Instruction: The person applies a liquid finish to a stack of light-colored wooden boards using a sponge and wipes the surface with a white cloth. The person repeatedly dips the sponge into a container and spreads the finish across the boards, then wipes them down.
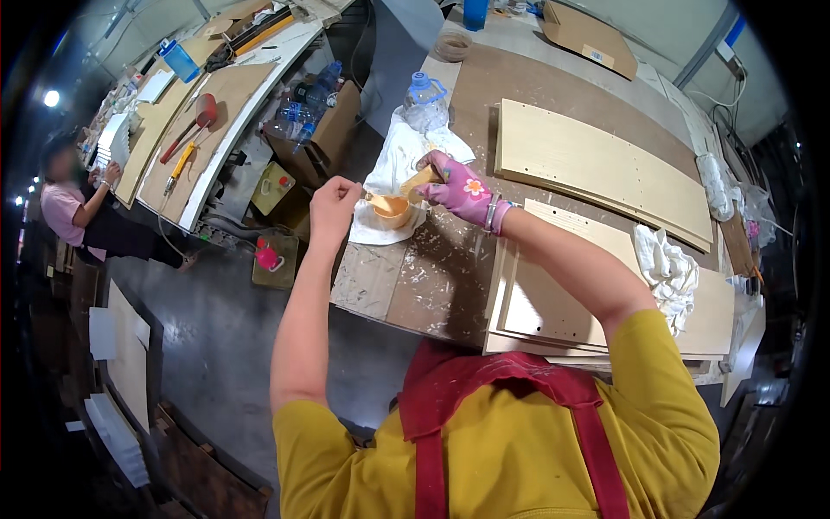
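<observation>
My bare left hand (335,208) is closed on the end of a thin, pale stick (378,201), whose other end reaches into a small orange-tan bowl (395,220). Close to the bowl's right rim, my right hand (462,192), in a pink glove with a flower on it, grips a tan, flat-looking piece (418,180). Its exact kind I cannot make out. Under the bowl lies a crumpled white cloth (367,229) near the table's left edge. Behind the bowl, a clear plastic jug (425,105) with a blue cap and handle stands by the cloth.
Pale drilled boards (596,164) lie on the worktable to the right, with more boards (562,298) stacked nearer me. A white rag (667,272) rests on that stack. Across the aisle, a second bench (226,112) holds a red mallet (206,111); a person (73,208) is beside it.
</observation>
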Motion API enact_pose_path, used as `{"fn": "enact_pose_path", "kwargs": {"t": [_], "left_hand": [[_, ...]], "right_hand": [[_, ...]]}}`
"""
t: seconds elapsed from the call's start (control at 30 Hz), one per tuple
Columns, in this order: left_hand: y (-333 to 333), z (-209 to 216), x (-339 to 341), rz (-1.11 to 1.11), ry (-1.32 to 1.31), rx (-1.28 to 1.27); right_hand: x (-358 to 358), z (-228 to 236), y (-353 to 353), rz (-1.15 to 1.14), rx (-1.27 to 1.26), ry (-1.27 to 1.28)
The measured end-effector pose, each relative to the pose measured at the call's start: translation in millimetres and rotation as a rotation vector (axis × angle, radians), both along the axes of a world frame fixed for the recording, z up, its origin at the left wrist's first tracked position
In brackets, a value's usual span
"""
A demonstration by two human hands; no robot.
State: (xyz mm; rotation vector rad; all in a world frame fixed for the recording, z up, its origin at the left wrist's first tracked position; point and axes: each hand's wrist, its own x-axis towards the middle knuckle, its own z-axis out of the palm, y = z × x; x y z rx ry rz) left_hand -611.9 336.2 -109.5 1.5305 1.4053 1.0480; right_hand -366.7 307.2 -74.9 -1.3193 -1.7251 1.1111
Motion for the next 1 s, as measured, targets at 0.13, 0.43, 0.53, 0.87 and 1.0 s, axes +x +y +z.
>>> {"fn": "enact_pose_path", "kwargs": {"t": [0.13,0.43,0.53,0.87,1.0], "left_hand": [[-1,11,-3,-0.004,-0.147,-0.089],[-9,12,-3,0.01,-0.179,-0.107],[-10,9,-7,0.036,-0.144,-0.074],[-31,23,5,0.099,0.142,0.104],[-42,36,9,0.091,0.188,0.146]], "right_hand": [[-11,0,5,0.029,0.154,-0.146],[-34,-16,6,0.049,0.273,-0.265],[-41,-2,-6,0.071,0.193,-0.198],[-25,-21,10,-0.096,-0.357,0.417],[-12,-25,12,-0.071,-0.634,0.747]]}}
